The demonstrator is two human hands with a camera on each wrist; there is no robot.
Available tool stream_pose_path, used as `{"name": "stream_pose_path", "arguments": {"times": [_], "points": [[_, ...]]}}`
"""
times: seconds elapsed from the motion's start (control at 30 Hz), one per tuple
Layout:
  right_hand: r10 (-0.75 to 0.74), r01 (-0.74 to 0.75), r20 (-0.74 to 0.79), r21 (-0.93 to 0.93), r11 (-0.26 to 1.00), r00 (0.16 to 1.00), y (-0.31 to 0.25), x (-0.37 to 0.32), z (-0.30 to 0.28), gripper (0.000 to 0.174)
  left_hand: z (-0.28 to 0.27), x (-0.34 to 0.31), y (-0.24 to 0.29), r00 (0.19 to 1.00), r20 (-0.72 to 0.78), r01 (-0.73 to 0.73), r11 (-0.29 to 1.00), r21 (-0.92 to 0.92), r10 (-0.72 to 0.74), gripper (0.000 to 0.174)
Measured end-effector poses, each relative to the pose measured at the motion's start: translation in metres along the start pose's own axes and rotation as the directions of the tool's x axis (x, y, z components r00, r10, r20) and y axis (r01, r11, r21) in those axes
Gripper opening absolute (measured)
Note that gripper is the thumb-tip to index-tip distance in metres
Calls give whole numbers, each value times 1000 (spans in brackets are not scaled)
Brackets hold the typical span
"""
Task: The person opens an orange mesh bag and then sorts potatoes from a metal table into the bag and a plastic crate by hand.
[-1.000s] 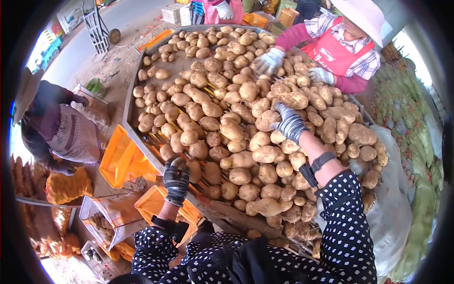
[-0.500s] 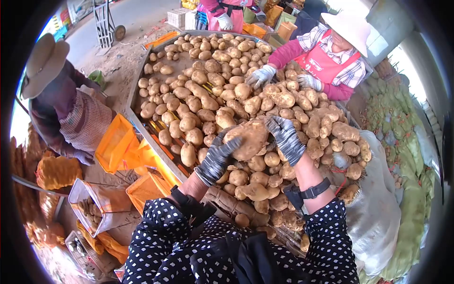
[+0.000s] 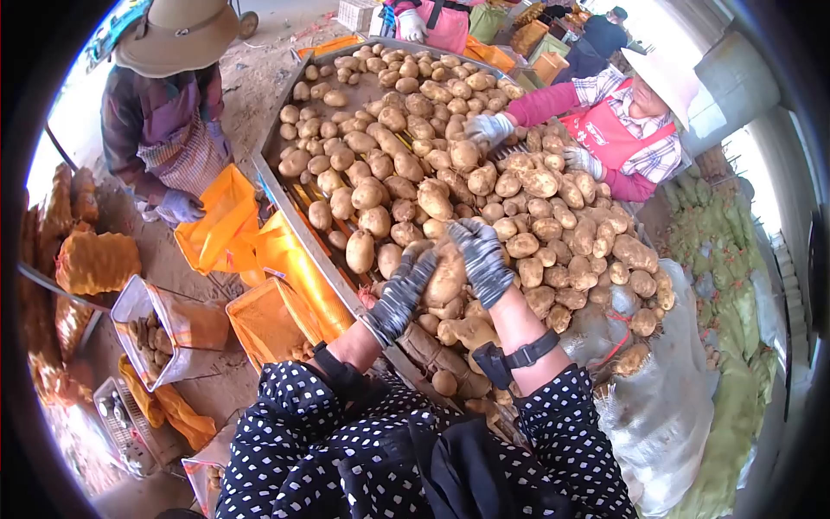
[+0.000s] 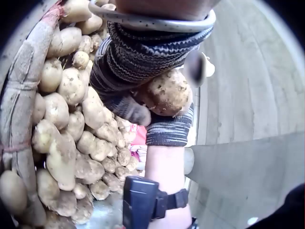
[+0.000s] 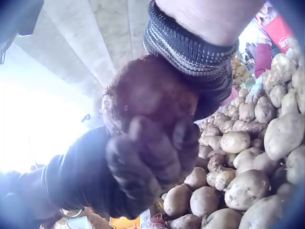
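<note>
On a surface (image 3: 303,227) heaped with potatoes (image 3: 540,229), left hand (image 3: 400,297) and right hand (image 3: 482,261), fingers curled, grip one large potato (image 3: 446,275) near its edge; much sorting apparently remains.

The floor (image 3: 245,104) is of brown earth, dusty and uneven, with small litter on it. On it stands a wide table (image 3: 303,229) with a raised grey rim. At the far side there are pale crates (image 3: 356,15). On the right, a thick grey column (image 3: 735,78) stands tilted in the head view. The left wrist view shows a pale surface (image 4: 238,95) with long seams, wall or ceiling, I cannot tell. Strong white light (image 5: 47,109) enters from the side.
</note>
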State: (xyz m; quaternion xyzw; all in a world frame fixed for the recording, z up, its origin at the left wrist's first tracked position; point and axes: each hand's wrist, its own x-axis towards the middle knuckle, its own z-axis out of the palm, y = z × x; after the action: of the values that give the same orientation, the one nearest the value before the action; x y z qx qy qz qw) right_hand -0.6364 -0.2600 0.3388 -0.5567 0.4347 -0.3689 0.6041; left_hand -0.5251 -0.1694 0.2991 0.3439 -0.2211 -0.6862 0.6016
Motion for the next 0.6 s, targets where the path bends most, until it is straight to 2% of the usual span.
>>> {"name": "stream_pose_path", "arguments": {"times": [0.03,0.07,0.1,0.13,0.17,0.2,0.23,0.27,0.3,0.33,0.37,0.4,0.43,0.47,0.5,0.53,0.57,0.6], "points": [[-1,0,-24,-52,999,1000,2,-2,7,16,2,0,3,971,77,-239,942,235,227,76],[42,-42,-4,-200,979,999,4,2,10,18,0,-2,5,961,89,-262,758,597,261,91],[86,-77,11,-343,936,996,4,6,12,20,1,-4,8,960,84,-253,700,668,267,96],[80,-89,-44,-261,961,996,7,7,15,22,-1,-1,8,978,53,-205,864,459,204,95],[9,-21,-89,-126,992,996,13,10,16,22,-6,5,9,990,43,-142,965,219,136,94],[-42,37,-63,-75,997,997,14,11,9,19,-21,12,7,995,83,61,989,-136,-50,78],[-93,92,-37,-21,996,995,6,10,1,17,-58,33,-18,968,182,235,887,-398,-175,60],[-104,103,-39,-26,994,994,-9,7,-7,18,-38,16,6,957,228,276,795,-541,-178,54],[82,-80,-11,123,989,997,-41,-9,-17,20,-18,-1,33,948,271,312,679,-664,-170,50],[-24,27,-38,95,995,999,-40,-8,-42,24,-26,1,32,969,208,239,689,-684,-131,52],[-123,126,-68,36,991,990,-41,-13,-67,26,-31,0,34,968,229,240,671,-701,-106,64],[-115,130,-119,133,982,986,-32,-21,-102,27,-36,0,37,964,248,248,637,-730,-92,63],[-18,2,-197,-82,997,980,-37,-29,-133,30,-41,-1,41,961,266,257,601,-757,-75,63],[-97,-18,-283,-378,926,954,-28,-39,-160,30,-45,-2,44,965,254,241,599,-764,-64,63],[-151,-113,-274,-751,650,950,-20,-55,-204,31,-49,-2,46,962,269,249,594,-765,-56,62],[-190,-221,-315,-891,396,930,-20,-81,-227,39,-53,-3,49,958,282,255,590,-766,-48,62],[-229,-329,-321,-944,1,919,-33,-107,-224,45,-55,-6,53,945,328,278,566,-776,-15,61],[-177,-389,-359,-903,-182,917,-26,-128,-250,48,-60,-6,54,956,291,250,588,-770,-26,61]]}}
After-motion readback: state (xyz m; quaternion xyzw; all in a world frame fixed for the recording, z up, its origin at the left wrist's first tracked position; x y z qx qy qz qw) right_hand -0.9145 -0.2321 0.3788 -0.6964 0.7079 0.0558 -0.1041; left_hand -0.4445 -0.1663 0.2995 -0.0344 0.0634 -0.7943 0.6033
